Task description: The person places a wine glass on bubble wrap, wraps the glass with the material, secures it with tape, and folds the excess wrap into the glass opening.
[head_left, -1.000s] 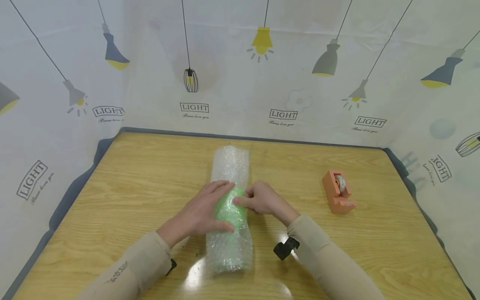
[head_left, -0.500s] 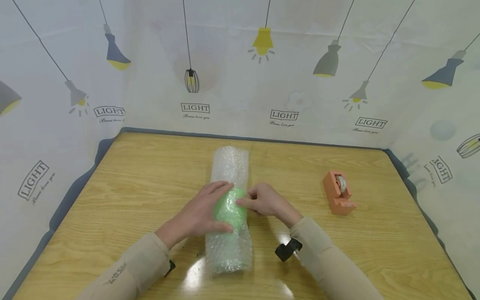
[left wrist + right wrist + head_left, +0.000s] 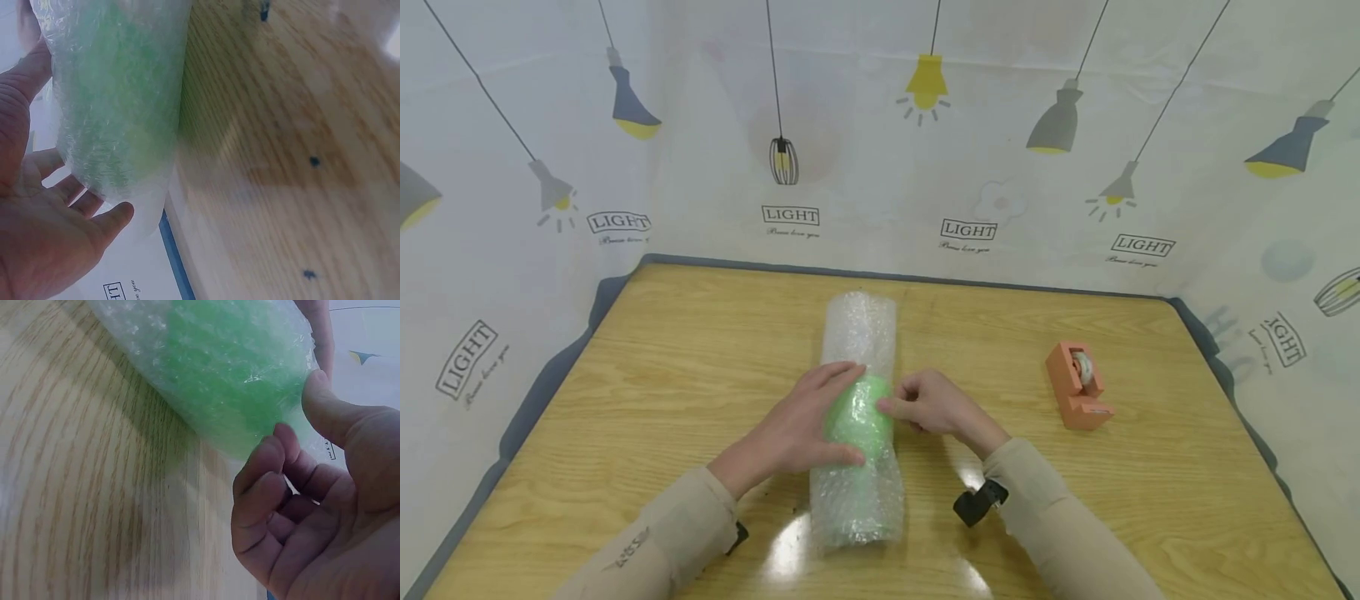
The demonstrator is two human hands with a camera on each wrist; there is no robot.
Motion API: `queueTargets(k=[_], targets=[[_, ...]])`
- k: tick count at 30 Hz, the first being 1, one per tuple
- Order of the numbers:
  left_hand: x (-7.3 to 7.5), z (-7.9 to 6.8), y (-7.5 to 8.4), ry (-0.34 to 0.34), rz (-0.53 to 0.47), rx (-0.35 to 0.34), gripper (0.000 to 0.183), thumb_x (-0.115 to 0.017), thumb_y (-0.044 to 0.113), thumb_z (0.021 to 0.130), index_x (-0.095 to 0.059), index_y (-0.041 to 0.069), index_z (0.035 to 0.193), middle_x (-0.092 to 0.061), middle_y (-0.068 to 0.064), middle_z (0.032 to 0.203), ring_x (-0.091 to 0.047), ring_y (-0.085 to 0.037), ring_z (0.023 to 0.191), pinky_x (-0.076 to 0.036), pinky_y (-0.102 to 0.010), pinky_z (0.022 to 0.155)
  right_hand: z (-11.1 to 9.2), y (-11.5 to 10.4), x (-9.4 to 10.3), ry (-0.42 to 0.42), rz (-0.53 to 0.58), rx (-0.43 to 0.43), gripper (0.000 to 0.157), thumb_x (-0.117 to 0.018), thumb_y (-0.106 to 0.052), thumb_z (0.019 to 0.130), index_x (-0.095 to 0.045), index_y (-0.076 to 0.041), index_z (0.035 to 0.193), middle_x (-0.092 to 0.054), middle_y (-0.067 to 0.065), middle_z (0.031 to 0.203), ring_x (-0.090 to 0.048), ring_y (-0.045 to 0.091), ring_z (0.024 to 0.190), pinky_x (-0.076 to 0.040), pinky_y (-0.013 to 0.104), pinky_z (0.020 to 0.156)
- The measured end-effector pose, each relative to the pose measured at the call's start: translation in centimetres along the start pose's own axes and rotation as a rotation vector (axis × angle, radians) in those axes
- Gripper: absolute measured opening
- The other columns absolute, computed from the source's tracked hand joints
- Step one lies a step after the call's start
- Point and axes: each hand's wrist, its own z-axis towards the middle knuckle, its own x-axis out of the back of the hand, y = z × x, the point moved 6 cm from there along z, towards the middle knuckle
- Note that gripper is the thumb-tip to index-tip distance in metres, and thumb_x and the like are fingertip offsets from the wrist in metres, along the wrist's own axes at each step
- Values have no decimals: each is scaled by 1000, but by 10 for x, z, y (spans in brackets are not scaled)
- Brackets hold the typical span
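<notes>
A long bundle of clear bubble wrap [image 3: 861, 333] lies lengthwise on the table, with something bright green [image 3: 859, 421] showing through its middle. My left hand [image 3: 797, 421] rests spread over the bundle's left side, thumb and fingers reaching across the top. In the left wrist view, the left fingers [image 3: 112, 226] lie along the wrap, fairly straight. On the bundle's right side is my right hand [image 3: 936, 404], its thumb against the wrap. The right wrist view shows the right thumb [image 3: 322, 394] on the film and the other fingers curled, fingertips at the wrap's side.
An orange tape dispenser [image 3: 1075, 387] with a roll of tape stands to the right on the wooden table [image 3: 700, 333]. A white sheet printed with lamps [image 3: 865, 125] hangs behind and along both sides of the table.
My right hand has shifted slightly to the right and toward me, its thumb sliding from the top toward the bundle's right edge. The left hand stays nearly in place.
</notes>
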Motion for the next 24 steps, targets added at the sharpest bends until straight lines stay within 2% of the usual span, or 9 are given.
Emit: queueTargets(k=[5, 8, 12, 16, 18, 24], targets=[[0, -3, -2, 14, -4, 17, 119, -87, 57, 73, -24, 15, 165, -25, -7, 170, -27, -35, 154, -34, -61, 119, -1, 3, 1, 57, -34, -41, 30, -73, -34, 97, -66, -5, 92, -64, 6, 80, -60, 17, 66, -49, 25, 56], [0, -4, -2, 33, -8, 39, 121, -89, 56, 72, -24, 16, 165, -21, -6, 171, -25, -36, 154, -33, -63, 118, -2, 5, 0, 71, 3, -48, 37, -73, -33, 98, -66, 1, 110, -68, 11, 97, -68, 23, 77, -59, 31, 65], [1, -8, -3, 60, -23, 114, 126, -92, 53, 69, -22, 13, 165, -14, -11, 172, -24, -40, 153, -37, -64, 115, -1, 6, -3, 65, 59, -34, 50, -72, -31, 98, -62, 8, 128, -70, 18, 112, -73, 25, 85, -64, 36, 74], [0, -10, -5, 64, -68, 180, 129, -92, 54, 69, -19, 6, 165, -15, -20, 170, -26, -43, 152, -39, -64, 114, -1, 7, -6, 40, 79, -13, 53, -69, -34, 100, -62, 6, 133, -73, 20, 116, -74, 23, 87, -64, 37, 76], [-1, -10, -5, 62, -91, 187, 129, -91, 53, 70, -19, 3, 164, -17, -23, 168, -26, -45, 151, -38, -64, 115, -1, 8, -6, 25, 101, -10, 52, -68, -34, 101, -61, 5, 135, -73, 20, 117, -75, 24, 89, -64, 37, 78], [-2, -9, -5, 41, -162, 209, 128, -93, 49, 71, -18, 6, 165, -16, -20, 168, -35, -45, 148, -40, -63, 114, -3, 9, -6, 26, 130, 0, 50, -68, -33, 101, -62, 7, 131, -74, 20, 114, -75, 26, 88, -64, 39, 78]])
